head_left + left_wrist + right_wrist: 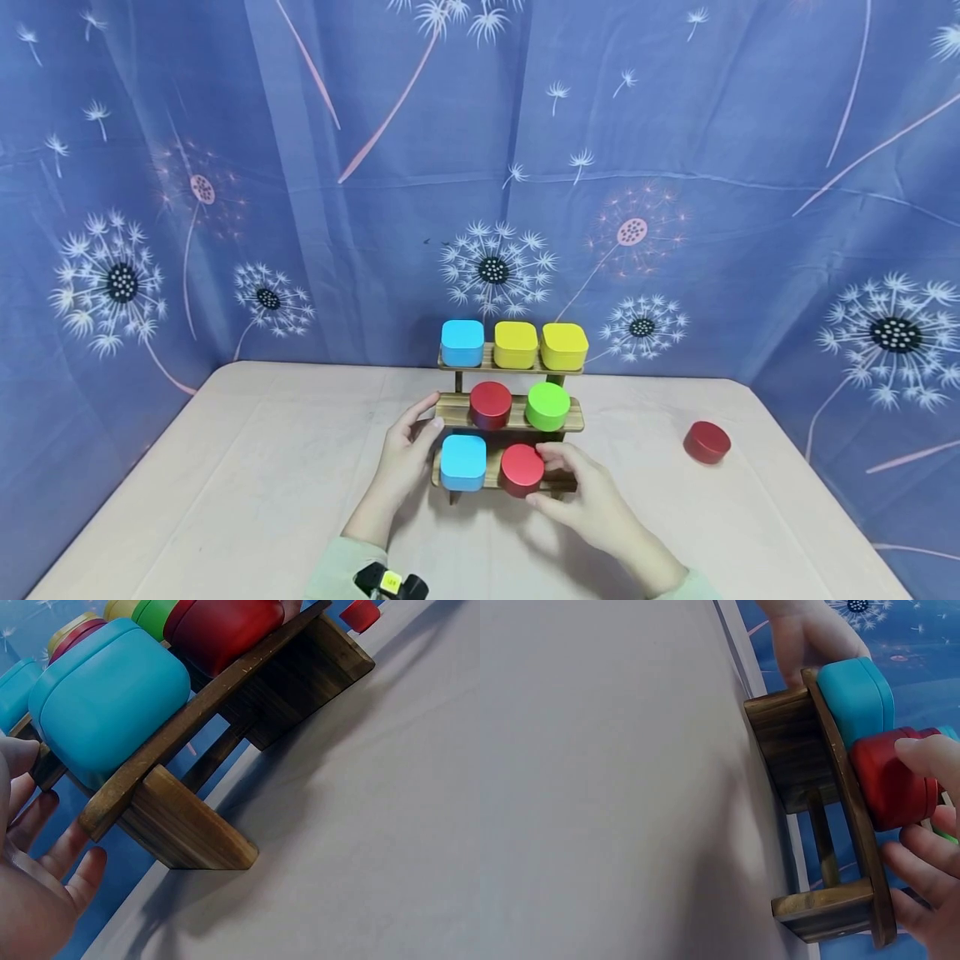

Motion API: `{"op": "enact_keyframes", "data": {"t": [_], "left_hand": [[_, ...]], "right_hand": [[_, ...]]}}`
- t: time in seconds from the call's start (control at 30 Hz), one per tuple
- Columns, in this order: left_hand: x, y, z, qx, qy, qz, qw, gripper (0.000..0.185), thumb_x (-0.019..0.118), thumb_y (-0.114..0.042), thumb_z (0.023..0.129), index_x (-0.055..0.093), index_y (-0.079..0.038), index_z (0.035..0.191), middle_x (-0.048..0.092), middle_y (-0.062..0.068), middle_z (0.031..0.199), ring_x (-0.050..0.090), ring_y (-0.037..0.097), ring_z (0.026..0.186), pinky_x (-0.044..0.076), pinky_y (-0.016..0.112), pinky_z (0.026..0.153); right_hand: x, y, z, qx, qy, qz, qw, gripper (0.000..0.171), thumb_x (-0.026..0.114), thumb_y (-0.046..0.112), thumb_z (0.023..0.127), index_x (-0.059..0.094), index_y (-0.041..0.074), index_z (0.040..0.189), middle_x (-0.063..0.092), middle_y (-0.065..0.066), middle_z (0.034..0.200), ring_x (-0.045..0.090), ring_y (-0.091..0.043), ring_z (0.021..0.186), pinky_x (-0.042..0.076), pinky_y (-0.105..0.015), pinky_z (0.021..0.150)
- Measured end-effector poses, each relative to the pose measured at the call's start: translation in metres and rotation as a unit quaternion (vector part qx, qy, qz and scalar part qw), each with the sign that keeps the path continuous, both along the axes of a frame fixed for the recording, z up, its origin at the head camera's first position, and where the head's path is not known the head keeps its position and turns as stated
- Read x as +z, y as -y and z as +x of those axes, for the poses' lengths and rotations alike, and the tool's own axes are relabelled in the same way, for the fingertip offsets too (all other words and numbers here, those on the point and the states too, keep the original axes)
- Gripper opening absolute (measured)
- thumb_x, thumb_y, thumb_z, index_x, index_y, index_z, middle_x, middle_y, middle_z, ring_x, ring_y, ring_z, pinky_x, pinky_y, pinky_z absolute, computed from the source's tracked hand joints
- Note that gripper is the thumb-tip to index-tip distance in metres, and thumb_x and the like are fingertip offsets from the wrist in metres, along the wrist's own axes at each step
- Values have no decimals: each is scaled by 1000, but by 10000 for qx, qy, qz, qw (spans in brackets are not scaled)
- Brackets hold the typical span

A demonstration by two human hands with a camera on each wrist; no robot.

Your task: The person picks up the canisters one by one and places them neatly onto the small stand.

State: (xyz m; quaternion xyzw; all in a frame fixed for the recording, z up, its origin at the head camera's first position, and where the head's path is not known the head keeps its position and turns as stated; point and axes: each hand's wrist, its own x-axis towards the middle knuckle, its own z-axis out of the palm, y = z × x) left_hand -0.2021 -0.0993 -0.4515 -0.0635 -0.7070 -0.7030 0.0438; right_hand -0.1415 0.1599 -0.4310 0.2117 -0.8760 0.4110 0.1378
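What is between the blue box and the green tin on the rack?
In the head view, a red tin sits between the top blue box and green tin.

The rack [558, 414] is rough, matt wood; the red tin [522, 470] on it looks smooth, satin-finished; the bench [247, 483] wears matt cloth.

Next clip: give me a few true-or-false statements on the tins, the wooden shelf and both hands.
1. The top step of the wooden shelf holds one blue tin and two yellow tins. True.
2. The right hand grips the green tin. False: its fingers are on the red tin on the bottom step.
3. A red tin sits alone on the table, right of the shelf. True.
4. The left hand is lifting the blue tin off the bottom step. False: it rests against the shelf's left end.
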Motion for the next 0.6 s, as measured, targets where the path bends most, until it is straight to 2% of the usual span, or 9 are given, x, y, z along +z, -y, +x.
{"op": "enact_keyframes", "data": {"t": [0.2, 0.4, 0.5, 0.6], "left_hand": [[0, 0, 0, 28, 38, -31, 10000, 42, 55, -16, 96, 49, -14, 138, 47, 10, 140, 57, 1, 101, 47, 15, 81], [0, 0, 0, 28, 51, -43, 10000, 42, 55, -15, 96, 49, -14, 137, 49, 11, 137, 56, 2, 95, 47, 18, 72], [1, 0, 0, 20, 42, -14, 10000, 42, 55, -15, 95, 50, -14, 137, 50, 12, 136, 56, 3, 92, 45, 18, 69], [1, 0, 0, 24, 34, 13, 10000, 42, 55, -14, 95, 50, -14, 137, 49, 11, 137, 56, 3, 93, 46, 18, 70]], "right_hand": [[-2, -3, -1, 169, -274, -53, 9995, 47, 82, 12, 70, 60, 11, 112, 69, 5, 93, 66, -15, 85, 55, -35, 78], [-3, -1, -3, 321, -238, -263, 9989, 45, 80, 6, 71, 59, 9, 110, 69, 1, 93, 67, -18, 84, 57, -37, 72], [-3, 0, -4, 266, -283, -205, 9990, 45, 80, 8, 71, 59, 10, 110, 70, 3, 91, 67, -17, 84, 57, -37, 73], [-3, 1, -5, 137, -385, -90, 9991, 44, 81, 11, 70, 60, 12, 109, 70, 6, 89, 66, -12, 83, 56, -35, 75]]}}
